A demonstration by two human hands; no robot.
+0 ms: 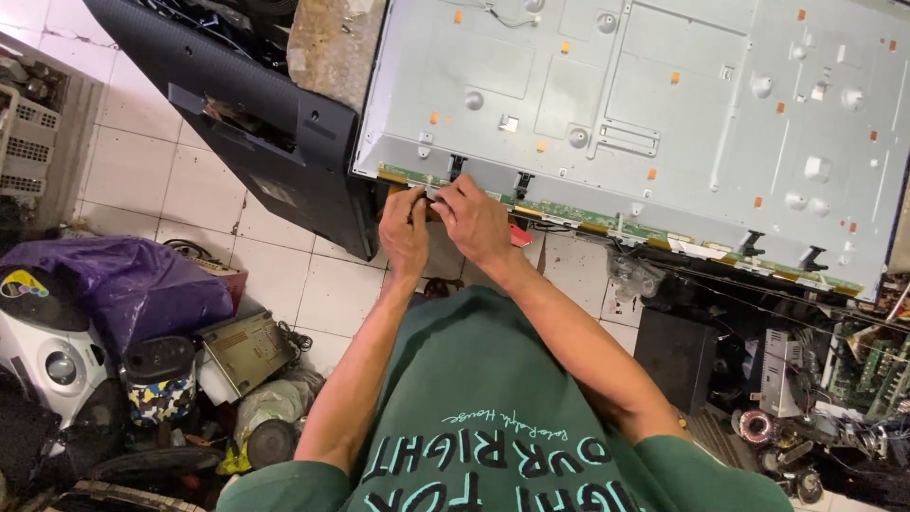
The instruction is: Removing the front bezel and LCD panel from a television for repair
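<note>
Long green circuit strip (pixel 569 210) along the near edge of the big grey sheet-metal panel back (pixel 664 114): this is what your hands are on; it lies straight ahead of you, just past your fingertips, at the lower-left corner of the panel.

Head view: the strip's long axis runs left to right across your front, dropping a little toward the right, from the corner near your hands out to the far right end by the black clips (pixel 751 244); you stand at its left end, so nearly all of its length stretches away to your right.

Your left hand (pixel 405 232) is curled, fingers pinched in at the strip's edge; what exactly sits between the fingertips I cannot tell; your right hand (pixel 474 220) is also closed, knuckles up, pressing or gripping the same stretch of edge, touching the left hand. Both are equally near; the right covers slightly more of the strip and lies on the side where it continues.

Panel lies flat, back face up, orange tabs dotted over it; a black plastic rear cover (pixel 284 133) leans just beside its left edge; white tiled floor (pixel 142 171) below; a purple plastic bag (pixel 123 275) and scrap electronics lie well apart at your left.
</note>
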